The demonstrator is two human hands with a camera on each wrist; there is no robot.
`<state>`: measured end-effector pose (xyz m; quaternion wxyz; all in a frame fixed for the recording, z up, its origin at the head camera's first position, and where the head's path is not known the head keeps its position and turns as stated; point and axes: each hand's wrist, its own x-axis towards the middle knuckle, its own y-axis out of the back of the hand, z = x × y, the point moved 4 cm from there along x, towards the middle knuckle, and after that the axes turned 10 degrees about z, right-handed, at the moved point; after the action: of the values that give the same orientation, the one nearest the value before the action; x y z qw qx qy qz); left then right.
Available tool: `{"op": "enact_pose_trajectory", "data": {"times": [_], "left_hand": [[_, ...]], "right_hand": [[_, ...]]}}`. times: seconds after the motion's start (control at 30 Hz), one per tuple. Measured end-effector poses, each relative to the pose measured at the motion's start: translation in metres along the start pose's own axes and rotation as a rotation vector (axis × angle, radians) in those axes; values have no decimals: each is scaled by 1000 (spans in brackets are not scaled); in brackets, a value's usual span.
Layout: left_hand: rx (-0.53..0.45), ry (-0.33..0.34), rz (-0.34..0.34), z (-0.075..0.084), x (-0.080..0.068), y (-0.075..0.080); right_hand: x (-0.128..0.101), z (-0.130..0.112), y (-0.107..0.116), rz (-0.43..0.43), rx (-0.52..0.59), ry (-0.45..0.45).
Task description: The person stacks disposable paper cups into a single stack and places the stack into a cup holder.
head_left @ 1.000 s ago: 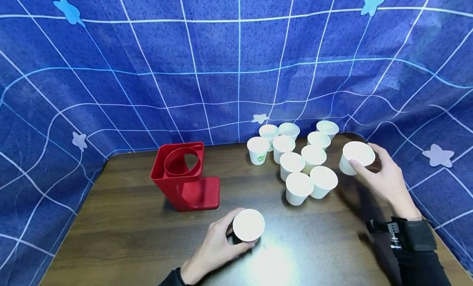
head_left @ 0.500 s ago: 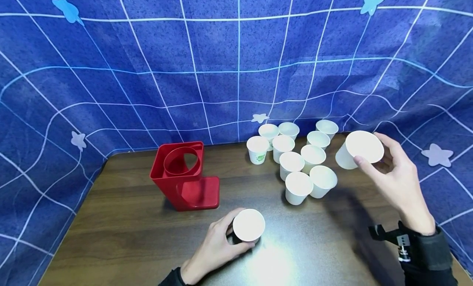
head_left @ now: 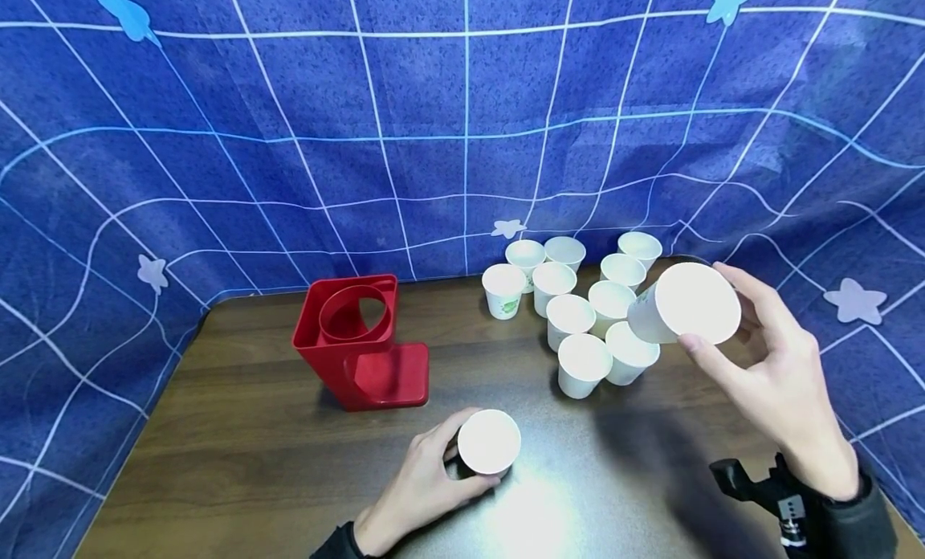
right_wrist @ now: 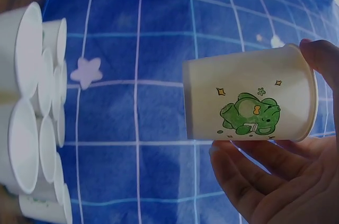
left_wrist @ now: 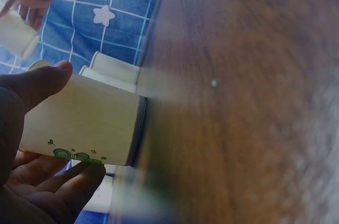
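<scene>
Paper cup (head_left: 682, 304), frog print, grasped aloft by right hand (head_left: 776, 378); second cup (head_left: 489, 442) gripped on table (head_left: 238, 463) by left hand (head_left: 419, 487); step: carrying; next, likely nesting, needs alignment.

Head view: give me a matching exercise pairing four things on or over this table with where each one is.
Things:
1. lifted cup
2. near cup
3. red holder
4. cup cluster

Places:
A. standing at the table's far edge
B. in the right hand, tilted above the table
C. on the table left of the cups, its ring empty
D. on the table, gripped by the left hand

Pairs: 1-B, 2-D, 3-C, 4-A
</scene>
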<state>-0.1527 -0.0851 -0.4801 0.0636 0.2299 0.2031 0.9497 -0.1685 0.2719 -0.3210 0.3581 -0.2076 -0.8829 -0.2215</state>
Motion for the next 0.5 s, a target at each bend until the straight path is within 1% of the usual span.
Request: {"op": "enact_pose_trajectory", "data": {"times": [0.13,0.27,0.4,0.5], "left_hand": [[-23,-1,-39,0,-2,-2],[-52,-32,-70,2,-3,-3],[-78,-80,-72,5,-3,-6],[-92,-80,-76,5,-4,-8]], "right_hand": [[-4,-10,-8,-46,34,54],[-10,-16,-21,-119,30,93],[-21,-16,-39,-205,62,95],[-30,-16,-55,-277,120,90]]}}
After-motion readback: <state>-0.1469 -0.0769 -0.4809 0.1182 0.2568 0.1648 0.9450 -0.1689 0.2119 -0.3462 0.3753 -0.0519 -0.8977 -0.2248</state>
